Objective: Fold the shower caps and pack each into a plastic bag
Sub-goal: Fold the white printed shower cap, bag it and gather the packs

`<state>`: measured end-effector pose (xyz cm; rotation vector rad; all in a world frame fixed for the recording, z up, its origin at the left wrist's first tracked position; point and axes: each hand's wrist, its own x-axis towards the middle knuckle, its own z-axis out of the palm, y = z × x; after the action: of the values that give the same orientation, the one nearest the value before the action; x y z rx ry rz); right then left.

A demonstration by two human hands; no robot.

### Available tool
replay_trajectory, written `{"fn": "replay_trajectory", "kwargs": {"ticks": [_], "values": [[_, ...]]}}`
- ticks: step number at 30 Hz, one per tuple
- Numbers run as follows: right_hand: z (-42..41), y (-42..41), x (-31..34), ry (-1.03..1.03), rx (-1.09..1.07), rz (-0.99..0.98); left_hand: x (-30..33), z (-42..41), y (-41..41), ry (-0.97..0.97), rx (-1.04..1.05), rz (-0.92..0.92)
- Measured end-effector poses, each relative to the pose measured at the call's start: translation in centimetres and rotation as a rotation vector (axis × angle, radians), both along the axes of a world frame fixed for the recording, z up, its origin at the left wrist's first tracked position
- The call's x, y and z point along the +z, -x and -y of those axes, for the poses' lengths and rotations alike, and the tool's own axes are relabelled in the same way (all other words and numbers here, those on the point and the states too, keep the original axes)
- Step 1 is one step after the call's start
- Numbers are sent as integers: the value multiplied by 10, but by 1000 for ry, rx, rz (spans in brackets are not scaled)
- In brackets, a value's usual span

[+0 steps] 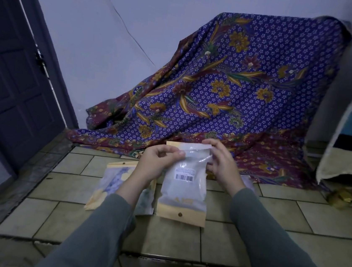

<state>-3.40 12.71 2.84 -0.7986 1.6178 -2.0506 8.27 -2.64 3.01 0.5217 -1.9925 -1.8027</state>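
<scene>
Head view: both hands pinch a plastic bag [183, 184] above packed bags [119, 184], patterned cloth [230, 91] behind.

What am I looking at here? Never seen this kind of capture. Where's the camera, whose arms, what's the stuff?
There is no robot: a person wears one wide-angle camera on the head, looking forward and down, so the grey-sleeved arms are their own. Both hands hold up a frosted plastic bag with a barcode label and a yellow strip at its lower end. The left hand and right hand pinch its upper edge. Behind the left arm, another bag with blue-patterned contents lies on the tiled floor. A purple floral cloth drapes over something against the wall; a dark door stands on the left.
</scene>
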Motion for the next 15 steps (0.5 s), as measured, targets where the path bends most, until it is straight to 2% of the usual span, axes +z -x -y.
{"fn": "replay_trajectory", "kwargs": {"ticks": [3,6,8,11,15], "values": [[4,-9,-2,-8,-65,159,0,-2,3,63,54,24],[10,-15,-14,-184,-137,139,0,-7,6,135,128,12],[12,-19,-18,-213,-141,165,-1,-9,6,169,157,2],[9,-19,-15,-234,-131,176,-4,-11,3,117,169,19],[3,-19,-13,-213,-54,203,-6,-9,-1,-71,90,-59]]}}
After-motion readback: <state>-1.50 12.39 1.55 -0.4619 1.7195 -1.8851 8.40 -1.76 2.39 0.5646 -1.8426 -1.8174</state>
